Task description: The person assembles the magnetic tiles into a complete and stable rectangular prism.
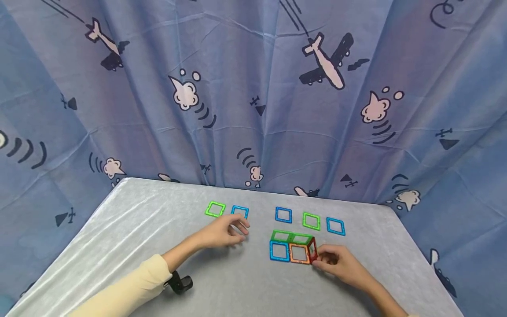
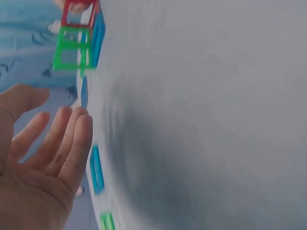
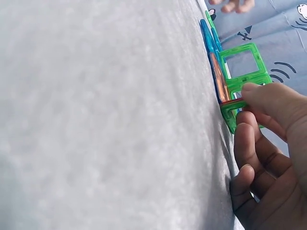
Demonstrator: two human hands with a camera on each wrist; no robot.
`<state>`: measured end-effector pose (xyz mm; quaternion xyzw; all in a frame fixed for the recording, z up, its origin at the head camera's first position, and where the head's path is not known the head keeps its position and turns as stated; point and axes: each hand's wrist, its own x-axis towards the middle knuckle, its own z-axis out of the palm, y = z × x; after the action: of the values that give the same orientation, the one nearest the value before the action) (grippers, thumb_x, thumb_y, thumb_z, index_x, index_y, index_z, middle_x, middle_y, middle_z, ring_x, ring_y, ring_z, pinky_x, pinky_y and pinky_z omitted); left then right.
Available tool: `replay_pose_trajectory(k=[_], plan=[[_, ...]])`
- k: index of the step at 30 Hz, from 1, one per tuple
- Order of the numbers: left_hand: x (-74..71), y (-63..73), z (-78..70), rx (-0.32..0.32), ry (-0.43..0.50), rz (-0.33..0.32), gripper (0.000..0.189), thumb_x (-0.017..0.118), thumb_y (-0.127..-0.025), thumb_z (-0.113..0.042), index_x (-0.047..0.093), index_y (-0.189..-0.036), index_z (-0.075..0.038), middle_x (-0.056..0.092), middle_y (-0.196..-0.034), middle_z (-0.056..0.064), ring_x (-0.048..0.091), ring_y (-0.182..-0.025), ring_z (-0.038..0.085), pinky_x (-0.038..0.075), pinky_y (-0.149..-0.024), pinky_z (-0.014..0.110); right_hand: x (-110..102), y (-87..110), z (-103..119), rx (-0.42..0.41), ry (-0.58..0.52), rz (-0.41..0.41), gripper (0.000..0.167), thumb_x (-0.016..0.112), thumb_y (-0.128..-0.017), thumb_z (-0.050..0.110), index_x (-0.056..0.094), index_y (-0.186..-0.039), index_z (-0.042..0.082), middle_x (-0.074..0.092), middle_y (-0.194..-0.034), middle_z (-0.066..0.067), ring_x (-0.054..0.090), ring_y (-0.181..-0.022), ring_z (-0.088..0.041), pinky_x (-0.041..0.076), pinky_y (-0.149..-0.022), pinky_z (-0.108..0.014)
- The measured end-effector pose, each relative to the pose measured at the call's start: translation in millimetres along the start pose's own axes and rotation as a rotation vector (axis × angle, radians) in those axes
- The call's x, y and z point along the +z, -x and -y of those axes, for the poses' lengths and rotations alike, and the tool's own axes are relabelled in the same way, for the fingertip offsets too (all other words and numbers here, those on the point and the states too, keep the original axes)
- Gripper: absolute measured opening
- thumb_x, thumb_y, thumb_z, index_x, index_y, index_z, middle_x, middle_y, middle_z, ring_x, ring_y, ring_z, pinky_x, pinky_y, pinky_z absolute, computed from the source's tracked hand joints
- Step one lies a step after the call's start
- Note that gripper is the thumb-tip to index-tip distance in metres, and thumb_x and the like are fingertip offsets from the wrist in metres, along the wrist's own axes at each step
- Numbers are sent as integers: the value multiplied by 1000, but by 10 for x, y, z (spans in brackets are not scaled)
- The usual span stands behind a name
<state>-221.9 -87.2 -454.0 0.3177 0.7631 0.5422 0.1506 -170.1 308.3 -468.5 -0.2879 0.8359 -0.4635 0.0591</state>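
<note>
Joined square magnetic tiles stand in the middle right of the table in the head view: a blue tile [image 1: 271, 251] and an orange tile [image 1: 299, 263] along the near side, two green tiles [image 1: 291, 238] behind them, and a red tile [image 1: 315, 249] at the right end. My right hand [image 1: 343, 265] pinches the red tile between thumb [image 3: 268, 98] and fingers. My left hand [image 1: 222, 230] hovers left of the structure with fingers loosely spread and nothing in it. Part of the blue loose tile [image 1: 240, 207] behind it is hidden by its fingers.
Several loose square tiles lie farther back: a green tile [image 1: 210, 208] at left, a blue tile [image 1: 283, 221], a green tile [image 1: 311, 227] and another blue tile [image 1: 336, 233] behind the structure. A grey cloth covers the table [image 1: 237, 290]; a patterned blue curtain [image 1: 237, 132] hangs behind.
</note>
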Motion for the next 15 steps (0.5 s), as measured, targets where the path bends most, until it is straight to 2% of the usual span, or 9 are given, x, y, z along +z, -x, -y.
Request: replay_pose_trajectory(k=[3, 7, 12, 15], plan=[[-170, 159, 32, 9, -34, -15, 30, 72, -93, 1, 60, -120, 6, 69, -109, 21, 72, -92, 32, 59, -70, 34, -5, -5, -11, 3, 4, -1, 5, 75, -94, 8, 71, -97, 9, 64, -78, 0, 57, -64, -7, 50, -54, -27], [-312, 332, 75, 13, -74, -26, 31, 73, -92, -1, 61, -119, 6, 69, -108, 20, 72, -90, 24, 59, -73, 33, -9, 0, -21, 7, 7, 2, 5, 75, -94, 9, 71, -98, 9, 64, -78, 1, 56, -64, -7, 50, -53, -27], [-441, 468, 106, 23, -132, -29, 32, 75, -92, -4, 61, -120, 4, 69, -107, 17, 71, -91, 21, 57, -79, 34, -8, 1, -6, 11, -3, 8, 5, 74, -94, 8, 71, -98, 8, 63, -77, 1, 55, -63, -6, 49, -53, -27], [-515, 523, 118, 28, -171, -52, 33, 76, -91, -6, 62, -120, 3, 70, -106, 15, 71, -89, 18, 57, -81, 35, -10, -5, 0, 8, -3, 8, 5, 75, -94, 9, 72, -98, 9, 64, -78, 0, 55, -64, -7, 49, -53, -27]])
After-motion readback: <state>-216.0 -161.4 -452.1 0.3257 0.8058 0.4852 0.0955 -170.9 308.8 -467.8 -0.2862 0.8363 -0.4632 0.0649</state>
